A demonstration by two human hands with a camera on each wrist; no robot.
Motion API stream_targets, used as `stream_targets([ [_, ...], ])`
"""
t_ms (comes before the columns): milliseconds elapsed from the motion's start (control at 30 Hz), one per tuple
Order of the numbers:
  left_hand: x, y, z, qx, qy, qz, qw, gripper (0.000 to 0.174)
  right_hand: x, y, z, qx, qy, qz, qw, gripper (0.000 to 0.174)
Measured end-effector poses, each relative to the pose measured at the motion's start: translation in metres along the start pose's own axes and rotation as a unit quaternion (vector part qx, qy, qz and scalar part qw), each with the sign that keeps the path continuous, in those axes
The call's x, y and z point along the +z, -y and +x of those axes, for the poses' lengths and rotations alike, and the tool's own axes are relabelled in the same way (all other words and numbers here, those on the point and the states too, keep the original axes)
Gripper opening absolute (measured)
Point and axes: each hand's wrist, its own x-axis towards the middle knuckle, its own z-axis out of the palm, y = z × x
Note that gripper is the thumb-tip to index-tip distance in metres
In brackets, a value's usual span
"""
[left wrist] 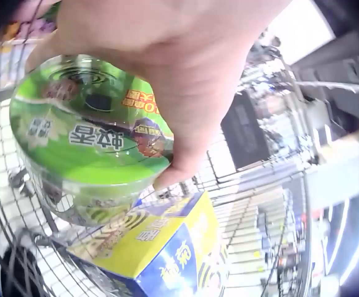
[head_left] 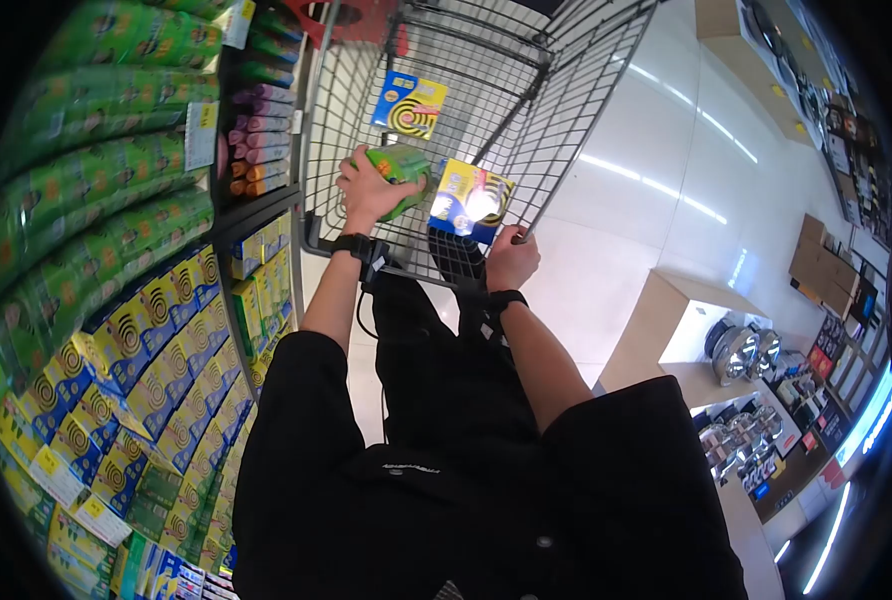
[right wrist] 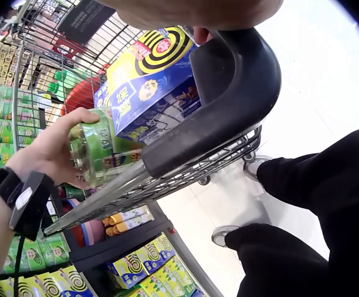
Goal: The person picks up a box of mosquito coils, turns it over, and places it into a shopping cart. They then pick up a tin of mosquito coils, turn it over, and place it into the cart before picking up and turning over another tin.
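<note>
In the head view my left hand (head_left: 368, 192) reaches over the cart and grips a green round tub of mosquito coils (head_left: 403, 160). The left wrist view shows the tub's printed green lid (left wrist: 74, 154) under my thumb and fingers. A yellow and blue mosquito coil box (head_left: 472, 200) stands right beside the tub, and a similar box (head_left: 409, 104) lies farther forward in the cart. My right hand (head_left: 512, 262) is curled round the right end of the cart's handle; its black corner grip (right wrist: 257, 71) shows in the right wrist view.
The wire shopping cart (head_left: 578, 110) stands in front of my body. Along the left run shelves with green packs (head_left: 96, 150) and stacked coil boxes (head_left: 166, 330). To the right are a pale floor (head_left: 656, 190) and a display counter with metal pots (head_left: 736, 350).
</note>
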Motion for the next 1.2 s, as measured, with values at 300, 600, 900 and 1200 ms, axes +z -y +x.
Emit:
stream_targets([
  [300,-0.109,0.021,-0.106,0.125,-0.091,-0.238,0.959,0.108,0.012,-0.018,0.003,-0.047,-0.037,-0.006,0.998,0.029],
  [600,-0.184,0.071,-0.251,0.070,-0.020,-0.732,0.677,0.089,0.020,-0.032,0.018,-0.018,0.018,-0.059,0.998,0.040],
  [900,-0.263,0.154,-0.308,0.210,-0.133,-0.750,0.613,0.102,-0.022,0.004,0.009,-0.063,-0.013,0.012,0.998,0.069],
  [1200,-0.317,0.217,-0.328,0.277,-0.158,-0.769,0.553,0.103,-0.041,0.184,-0.127,-0.363,0.346,0.246,0.830,0.045],
])
